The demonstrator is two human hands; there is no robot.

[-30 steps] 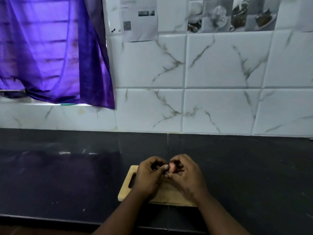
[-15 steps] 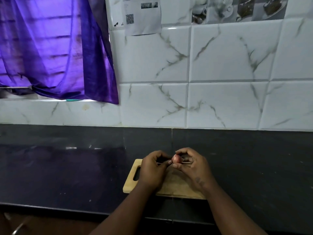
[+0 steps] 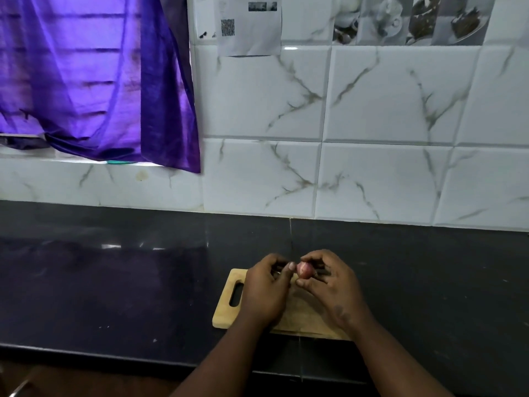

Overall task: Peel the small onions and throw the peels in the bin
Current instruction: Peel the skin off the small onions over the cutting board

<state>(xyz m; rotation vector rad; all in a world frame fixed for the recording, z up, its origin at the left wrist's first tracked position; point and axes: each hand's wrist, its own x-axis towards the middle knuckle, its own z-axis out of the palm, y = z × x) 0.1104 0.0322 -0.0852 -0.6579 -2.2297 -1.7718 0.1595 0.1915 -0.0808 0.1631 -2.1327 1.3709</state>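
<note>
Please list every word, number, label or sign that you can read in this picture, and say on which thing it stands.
No text can be quoted here.
Paper sheet taped on the wall tiles: a QR code and small photos show; its printed lines are too faint and small to read.
Picture tiles of cups and cakes: no lettering visible.
Cutting board, small onion: no marks.

Small pinkish onion (image 3: 304, 270), seemingly part-peeled, held above the board.
</note>
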